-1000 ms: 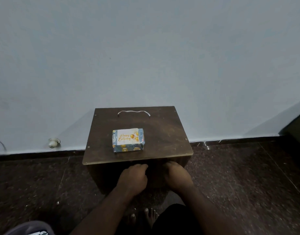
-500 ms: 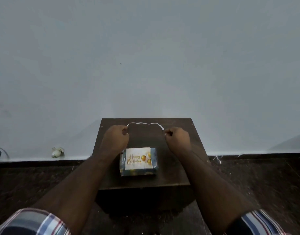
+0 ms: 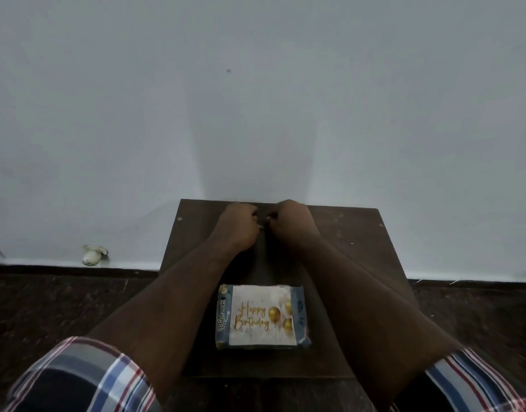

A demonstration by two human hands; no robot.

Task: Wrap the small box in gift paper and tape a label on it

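The small box (image 3: 299,316) lies wrapped in blue patterned gift paper near the front of the dark wooden table (image 3: 351,239). A white "Happy Birthday" label (image 3: 260,315) with gold balloons covers its top. My left hand (image 3: 238,227) and my right hand (image 3: 291,223) are fisted side by side at the table's far edge, well beyond the box and almost touching each other. The white strip that lay there is no longer seen on the table; only a pale speck shows between my fingers. Both forearms pass either side of the box.
The table stands against a pale wall (image 3: 256,114) on a dark speckled floor (image 3: 62,307). A small white object (image 3: 92,255) lies on the floor by the wall at the left. My checked sleeves fill the lower corners.
My hands went from below the table's front edge up to the ends of the white strip, then drew together at the far edge. The view has moved closer over the box.
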